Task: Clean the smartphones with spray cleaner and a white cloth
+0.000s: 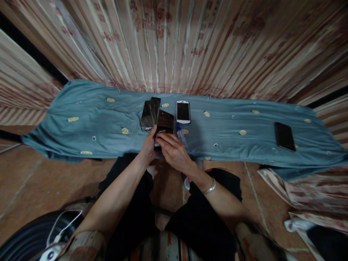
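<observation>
My left hand (149,144) and my right hand (172,150) meet over the near edge of a blue cloth (89,119) spread on the floor. Together they grip a dark phone (165,121) tilted up from the cloth; my left thumb lies along its left edge and my right fingers cover its lower end. Two more dark phones (149,112) lie overlapping just behind it to the left. A white phone (183,111) lies flat to the right. A small clear bottle with a blue cap (181,135) sits by my right hand.
Another black phone (284,136) lies alone far right on the cloth. A patterned curtain (174,43) hangs behind the cloth. Tiled floor lies in front, with folded patterned fabric (307,195) at right and a dark round object with a white cable (62,226) at lower left.
</observation>
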A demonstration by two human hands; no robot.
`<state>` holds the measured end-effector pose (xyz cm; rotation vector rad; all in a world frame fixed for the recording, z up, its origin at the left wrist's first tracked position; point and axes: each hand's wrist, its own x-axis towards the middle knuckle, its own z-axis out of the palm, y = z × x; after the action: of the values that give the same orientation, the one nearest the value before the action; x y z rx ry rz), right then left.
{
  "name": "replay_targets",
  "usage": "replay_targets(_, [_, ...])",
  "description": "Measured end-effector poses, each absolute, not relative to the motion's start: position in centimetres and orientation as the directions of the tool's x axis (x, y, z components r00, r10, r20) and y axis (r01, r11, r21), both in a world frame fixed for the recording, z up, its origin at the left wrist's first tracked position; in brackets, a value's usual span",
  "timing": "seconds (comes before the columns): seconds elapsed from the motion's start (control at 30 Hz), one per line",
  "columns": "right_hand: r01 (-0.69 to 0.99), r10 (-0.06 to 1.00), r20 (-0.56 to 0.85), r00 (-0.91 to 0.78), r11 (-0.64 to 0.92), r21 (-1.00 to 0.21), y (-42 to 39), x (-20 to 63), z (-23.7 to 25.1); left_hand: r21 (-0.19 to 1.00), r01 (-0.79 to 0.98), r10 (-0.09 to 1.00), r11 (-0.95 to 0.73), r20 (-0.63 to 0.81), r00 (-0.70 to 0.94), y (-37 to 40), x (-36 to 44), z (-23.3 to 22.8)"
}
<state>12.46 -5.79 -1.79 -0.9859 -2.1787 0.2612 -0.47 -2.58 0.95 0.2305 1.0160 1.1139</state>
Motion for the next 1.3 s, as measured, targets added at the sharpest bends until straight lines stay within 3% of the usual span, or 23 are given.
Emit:
replay_targets(0.3, [0.510,0.679,0.528,-0.510,0.733,-0.450,-6.3,12.1,-1.8,0.582,-0.659,0.841,0.476,-0.522,0.146,-1.7,-1.5,0.6])
replay_targets(0.63, [0.542,0.716,0.520,-0.466,0.696,-0.472,-5.9,13.3,-2.6,0.576,-0.731,0.874,0.366,-0.483,0.056,-1.2,-1.5,1.4])
replay_targets(1.0, [0.584,0.704,0.563,-0.433,0.695,-0.420,-5.8,13.4,-2.3,0.585,-0.749,0.903,0.312,-0.428,0.043,-0.7,-2.2,0.3])
replay_targets(1.3, [0.587,0.735,0.552,-0.393,0.663,-0.464,-4.5,14.3,-2.7,0.574,-0.716,0.858,0.397,-0.510,0.067,-1.6,-0.9,1.6])
